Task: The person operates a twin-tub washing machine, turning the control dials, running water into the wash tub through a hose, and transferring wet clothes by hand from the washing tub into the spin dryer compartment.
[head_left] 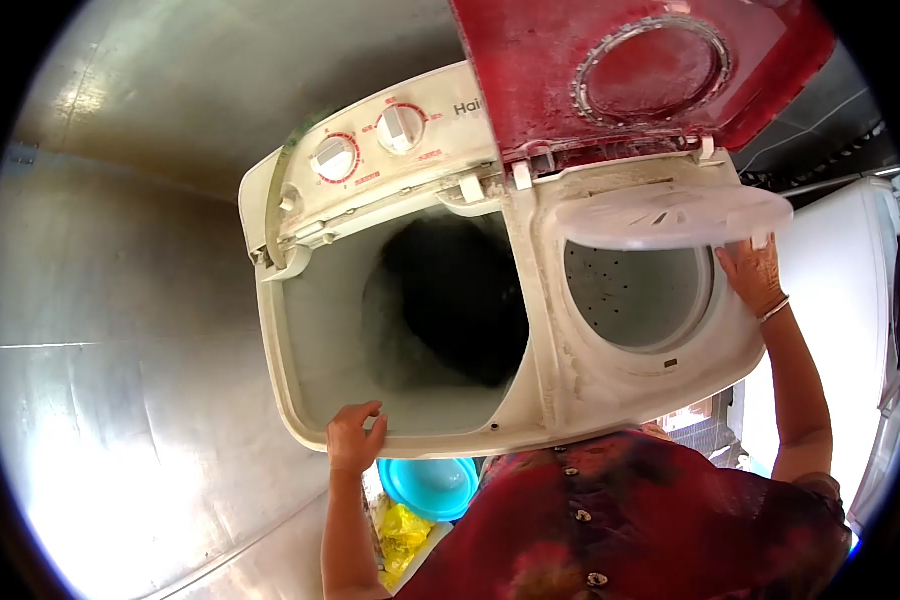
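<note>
Left hand (356, 438), fingers apart, at the cream plastic rim (440, 443); right hand (754, 275), grip unclear, could slip, dropping the round translucent lid (660, 218)!

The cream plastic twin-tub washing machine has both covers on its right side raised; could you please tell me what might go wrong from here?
The translucent white plastic disc-shaped lid is tilted up over the round, pale spin tub, with the right hand at its edge; if it slips, it might pinch that hand.

The large red plastic cover stands raised behind; if knocked, it could swing down onto the lid and hand.
</note>
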The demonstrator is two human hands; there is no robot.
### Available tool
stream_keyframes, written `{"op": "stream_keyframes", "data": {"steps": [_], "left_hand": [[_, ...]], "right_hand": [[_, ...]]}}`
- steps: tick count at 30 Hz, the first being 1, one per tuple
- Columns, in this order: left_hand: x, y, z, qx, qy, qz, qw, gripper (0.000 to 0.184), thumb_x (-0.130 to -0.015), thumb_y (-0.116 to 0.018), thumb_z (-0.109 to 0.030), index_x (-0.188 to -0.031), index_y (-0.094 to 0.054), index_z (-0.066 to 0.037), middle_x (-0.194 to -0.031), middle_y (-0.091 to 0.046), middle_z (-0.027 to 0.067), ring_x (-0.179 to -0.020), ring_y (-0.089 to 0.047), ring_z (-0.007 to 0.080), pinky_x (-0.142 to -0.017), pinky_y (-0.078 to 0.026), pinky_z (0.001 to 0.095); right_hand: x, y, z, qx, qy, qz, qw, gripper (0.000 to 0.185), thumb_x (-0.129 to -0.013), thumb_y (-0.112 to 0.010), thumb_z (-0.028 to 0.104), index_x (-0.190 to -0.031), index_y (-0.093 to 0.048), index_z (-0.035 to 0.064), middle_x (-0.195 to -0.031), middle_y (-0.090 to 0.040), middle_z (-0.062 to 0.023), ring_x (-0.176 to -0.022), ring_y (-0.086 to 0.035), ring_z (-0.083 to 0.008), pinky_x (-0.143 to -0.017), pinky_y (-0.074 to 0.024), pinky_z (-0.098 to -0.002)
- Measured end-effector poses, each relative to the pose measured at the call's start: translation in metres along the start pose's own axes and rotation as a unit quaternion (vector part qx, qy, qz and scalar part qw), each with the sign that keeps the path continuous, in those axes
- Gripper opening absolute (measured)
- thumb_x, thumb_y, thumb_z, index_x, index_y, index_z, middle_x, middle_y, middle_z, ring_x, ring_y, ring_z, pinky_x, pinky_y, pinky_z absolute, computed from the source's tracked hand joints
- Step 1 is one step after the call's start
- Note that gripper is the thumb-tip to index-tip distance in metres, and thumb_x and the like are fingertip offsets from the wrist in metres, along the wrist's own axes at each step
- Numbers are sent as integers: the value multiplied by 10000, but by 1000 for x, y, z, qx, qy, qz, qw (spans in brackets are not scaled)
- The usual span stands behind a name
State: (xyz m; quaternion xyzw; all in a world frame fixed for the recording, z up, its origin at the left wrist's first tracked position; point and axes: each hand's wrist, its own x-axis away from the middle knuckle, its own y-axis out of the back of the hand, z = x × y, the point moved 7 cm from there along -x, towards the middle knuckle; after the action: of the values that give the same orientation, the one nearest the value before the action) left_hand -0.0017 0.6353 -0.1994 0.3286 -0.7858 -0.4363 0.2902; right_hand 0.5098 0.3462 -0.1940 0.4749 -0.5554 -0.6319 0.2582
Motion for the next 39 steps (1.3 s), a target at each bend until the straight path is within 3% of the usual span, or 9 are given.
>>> {"op": "stream_keyframes", "data": {"steps": [6, 13, 25, 28, 30, 31, 33, 36, 39], "left_hand": [[-2, -1, 0, -24, 7, 29, 999, 214, -703, -635, -159, -885, -652, -47, -847, -640, 113, -800, -594, 294, -733, -473, 375], [-30, -3, 4, -21, -6, 50, 999, 251, -741, -626, -181, -946, -633, -37, -932, -629, 146, -882, -585, 316, -773, -466, 379], [-158, -161, 0, -105, -45, 176, 978, 534, -777, -625, -330, -1192, -468, -34, -1185, -484, 170, -1082, -472, 331, -828, -447, 413], [-166, -186, -44, -53, -75, 98, 991, 621, -742, -654, -362, -1235, -429, -58, -1237, -407, 178, -1107, -400, 383, -820, -441, 442], [-164, -214, -58, -159, -69, 210, 962, 590, -696, -685, -342, -1182, -490, -70, -1258, -364, 160, -1076, -384, 397, -799, -438, 463], [-163, -221, -58, -156, -74, 215, 961, 590, -696, -685, -342, -1182, -490, -70, -1258, -364, 160, -1076, -384, 397, -799, -438, 463], [-128, -249, -58, -307, -274, 296, 862, 447, -673, -698, -324, -1046, -595, -99, -1080, -482, 170, -999, -427, 397, -786, -445, 453], [-99, -260, -7, -362, -356, 340, 792, 237, -728, -641, -255, -902, -649, -95, -945, -560, 128, -951, -492, 351, -761, -462, 423], [-112, -221, 27, -334, -232, 375, 833, 164, -785, -584, -212, -876, -663, -101, -863, -597, 99, -873, -555, 305, -743, -474, 391]], "right_hand": [[-37, 12, 10, 35, 8, 7, 999, 682, -686, -696, 108, -1293, -385, 84, -1410, -221, -148, -1246, -291, -347, -1034, -243, -450], [-36, -1, 21, -5, -78, 64, 995, 683, -691, -686, 90, -1300, -376, 79, -1423, -169, -164, -1214, -321, -364, -1008, -295, -419], [-31, -4, 14, 21, -82, 48, 995, 615, -740, -629, 122, -1298, -376, 70, -1381, -245, -190, -1206, -310, -400, -1008, -288, -440], [-26, -11, 7, 18, -67, 39, 997, 567, -748, -622, 146, -1258, -404, 30, -1330, -292, -213, -1188, -320, -412, -993, -297, -452], [-23, -14, 4, 30, -77, 55, 995, 549, -752, -619, 152, -1243, -412, 16, -1313, -304, -221, -1181, -325, -413, -986, -303, -454], [-22, -16, 1, 40, -85, 66, 993, 533, -757, -615, 158, -1227, -419, 1, -1296, -315, -228, -1174, -329, -414, -978, -309, -457], [-21, -19, -5, 44, -89, 70, 993, 537, -757, -615, 159, -1234, -418, 11, -1305, -309, -227, -1179, -326, -413, -980, -310, -455], [-20, -18, -1, 53, -81, 52, 994, 554, -751, -621, 154, -1252, -414, 38, -1335, -285, -216, -1193, -320, -406, -986, -311, -449], [-29, -10, 9, 29, -80, 34, 996, 608, -731, -639, 122, -1289, -399, 99, -1406, -218, -151, -1221, -314, -371, -1005, -311, -430]]}}
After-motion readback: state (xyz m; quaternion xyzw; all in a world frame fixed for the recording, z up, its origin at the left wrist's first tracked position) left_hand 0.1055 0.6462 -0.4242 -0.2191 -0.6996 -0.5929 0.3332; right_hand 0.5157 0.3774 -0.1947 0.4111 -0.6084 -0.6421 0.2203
